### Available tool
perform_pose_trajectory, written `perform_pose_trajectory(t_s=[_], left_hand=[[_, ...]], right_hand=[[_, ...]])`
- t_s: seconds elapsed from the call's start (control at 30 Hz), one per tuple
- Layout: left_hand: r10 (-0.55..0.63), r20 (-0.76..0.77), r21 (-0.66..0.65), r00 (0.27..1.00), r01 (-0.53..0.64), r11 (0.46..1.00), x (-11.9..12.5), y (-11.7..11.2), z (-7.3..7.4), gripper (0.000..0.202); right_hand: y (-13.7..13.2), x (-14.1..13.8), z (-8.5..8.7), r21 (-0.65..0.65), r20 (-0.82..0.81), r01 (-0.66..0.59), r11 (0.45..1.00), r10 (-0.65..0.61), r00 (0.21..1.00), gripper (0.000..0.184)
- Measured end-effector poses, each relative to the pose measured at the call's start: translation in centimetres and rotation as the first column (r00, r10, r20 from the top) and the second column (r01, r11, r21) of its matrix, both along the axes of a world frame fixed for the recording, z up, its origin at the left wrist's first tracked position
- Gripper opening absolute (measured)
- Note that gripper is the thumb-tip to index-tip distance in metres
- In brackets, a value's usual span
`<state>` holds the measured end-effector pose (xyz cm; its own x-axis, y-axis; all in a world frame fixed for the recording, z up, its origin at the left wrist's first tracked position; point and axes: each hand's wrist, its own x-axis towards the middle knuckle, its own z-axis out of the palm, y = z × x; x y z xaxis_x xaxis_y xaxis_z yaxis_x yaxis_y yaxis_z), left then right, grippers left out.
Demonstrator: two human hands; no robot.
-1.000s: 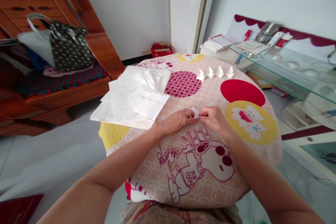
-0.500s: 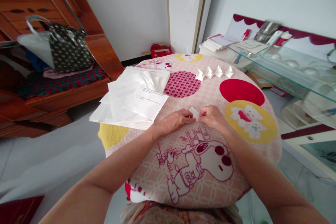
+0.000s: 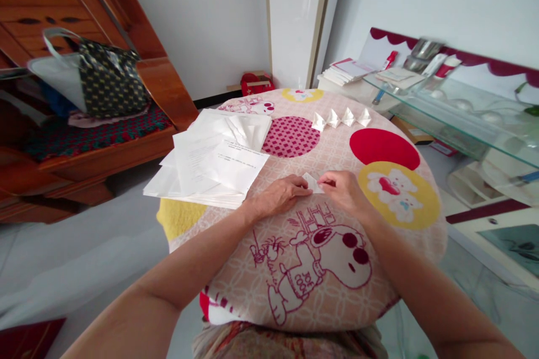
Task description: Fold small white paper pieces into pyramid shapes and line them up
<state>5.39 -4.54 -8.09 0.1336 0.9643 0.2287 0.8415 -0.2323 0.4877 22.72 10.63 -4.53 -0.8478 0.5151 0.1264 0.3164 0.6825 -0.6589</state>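
Note:
A small folded piece of white paper (image 3: pixel 313 182) lies on the round table's cartoon-print cloth (image 3: pixel 320 269). My left hand (image 3: pixel 281 195) pinches its left side with curled fingers. From the right, my right hand (image 3: pixel 343 189) pinches the other side, fingers pressed together. Most of the paper is hidden under my fingers.
A loose stack of white sheets (image 3: pixel 210 158) covers the table's left part and overhangs its edge. Several small folded paper shapes (image 3: pixel 340 118) stand in a row at the far side. A wooden bench with a patterned bag (image 3: pixel 103 76) is at left; a glass shelf (image 3: pixel 463 118) at right.
My hands stay pinched on the small paper and shift only slightly. The view has tilted a little to the right.

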Motion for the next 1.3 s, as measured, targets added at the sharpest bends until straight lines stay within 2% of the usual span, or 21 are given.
perform_pose_trajectory(t_s=[0.1,0.17,0.33,0.5,0.67,0.77,1.1,1.3], left_hand=[[0.064,0.069,0.002,0.996,-0.064,0.998,0.4,0.4,0.2,0.036],[0.148,0.106,-0.026,0.983,-0.146,0.989,0.6,0.9,0.3,0.032],[0.407,0.091,-0.133,0.909,-0.394,0.910,1.7,2.5,1.2,0.020],[0.507,0.037,-0.178,0.861,-0.493,0.851,3.0,3.3,1.7,0.011],[0.516,0.076,-0.185,0.853,-0.496,0.848,3.1,3.4,1.6,0.014],[0.498,0.145,-0.203,0.855,-0.467,0.861,2.5,3.3,1.3,0.024],[0.422,0.369,-0.193,0.828,-0.376,0.906,0.1,2.6,0.1,0.044],[0.379,0.405,-0.188,0.832,-0.330,0.925,-1.4,1.8,-0.8,0.048]], right_hand=[[-0.7,-1.4,-0.6,-0.019,0.096,0.015,1.000,-0.013,0.995,0.017],[-0.6,-2.0,-0.8,-0.025,0.149,0.049,0.998,-0.045,0.988,0.014],[0.2,-2.8,-0.4,-0.097,0.245,0.086,0.992,-0.060,0.968,0.015],[0.2,-3.1,-0.1,-0.096,0.270,0.089,0.991,-0.060,0.961,0.020],[0.2,-3.1,-0.2,-0.059,0.307,0.096,0.994,-0.073,0.949,0.012],[0.1,-3.1,-0.2,-0.065,0.308,0.103,0.993,-0.078,0.948,0.010],[-0.2,-3.0,-0.1,-0.116,0.271,0.128,0.985,-0.093,0.958,0.017],[0.0,-3.0,-0.6,-0.116,0.243,0.116,0.986,-0.085,0.966,0.019]])
